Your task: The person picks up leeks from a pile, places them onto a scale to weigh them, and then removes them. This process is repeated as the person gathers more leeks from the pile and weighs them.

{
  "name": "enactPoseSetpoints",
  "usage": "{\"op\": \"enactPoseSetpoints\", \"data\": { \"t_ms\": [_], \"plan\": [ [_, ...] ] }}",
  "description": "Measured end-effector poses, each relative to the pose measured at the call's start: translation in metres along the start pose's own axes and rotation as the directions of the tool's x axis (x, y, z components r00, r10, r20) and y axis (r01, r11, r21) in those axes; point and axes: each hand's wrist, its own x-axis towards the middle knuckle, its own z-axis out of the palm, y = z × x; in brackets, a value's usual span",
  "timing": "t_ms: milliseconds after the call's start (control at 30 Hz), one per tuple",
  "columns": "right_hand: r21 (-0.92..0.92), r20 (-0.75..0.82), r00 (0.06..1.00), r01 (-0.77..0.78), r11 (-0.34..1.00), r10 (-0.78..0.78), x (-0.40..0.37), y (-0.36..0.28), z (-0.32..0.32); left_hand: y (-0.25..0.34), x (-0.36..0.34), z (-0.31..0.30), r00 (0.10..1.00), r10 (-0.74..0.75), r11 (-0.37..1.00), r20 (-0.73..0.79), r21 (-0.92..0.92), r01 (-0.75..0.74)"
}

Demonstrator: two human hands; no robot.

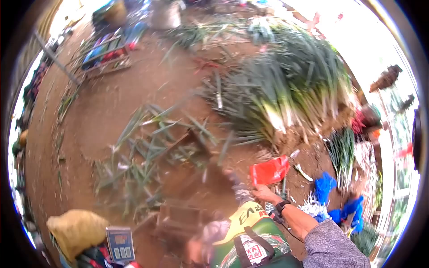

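My right hand (pixel 265 194), with a dark watch on the wrist, is closed at the lower corner of a red plastic bag (pixel 271 170) above the soil. My left hand (pixel 195 249) is low in the view and smeared by motion, so its fingers do not show clearly. Beside it is a blurred wooden stool or crate (pixel 181 219). Across my lap spreads a green and yellow printed sack or apron (pixel 243 236). Cut leek leaves (pixel 143 152) lie scattered on the ground ahead of my left side.
A large heap of leeks (pixel 290 85) covers the ground at upper right, with a smaller bundle (pixel 342 154) nearby. Blue plastic (pixel 325 184) lies at right. A yellow sack (pixel 76 234) and a scale (pixel 120 244) are at lower left; a crate (pixel 106 56) stands farther back.
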Motion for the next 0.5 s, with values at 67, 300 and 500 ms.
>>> {"op": "enactPoseSetpoints", "data": {
  "t_ms": [67, 300, 500],
  "plan": [
    [-0.003, 0.088, 0.995, -0.040, 0.999, 0.040, 0.041, -0.023, -0.018, 0.068, -0.013, 0.020, 0.972, -0.236, 0.959, -0.018, -0.163, 0.230],
    [-0.181, 0.210, 0.977, 0.073, 0.981, -0.034, 0.198, -0.041, -0.037, 0.101, 0.030, 0.091, 0.943, -0.300, 0.954, -0.145, -0.057, 0.294],
    [-0.357, 0.278, 0.960, 0.098, 0.929, 0.006, 0.333, -0.055, -0.020, 0.054, 0.095, 0.160, 0.954, -0.269, 0.955, -0.133, 0.091, 0.282]
  ]
}}
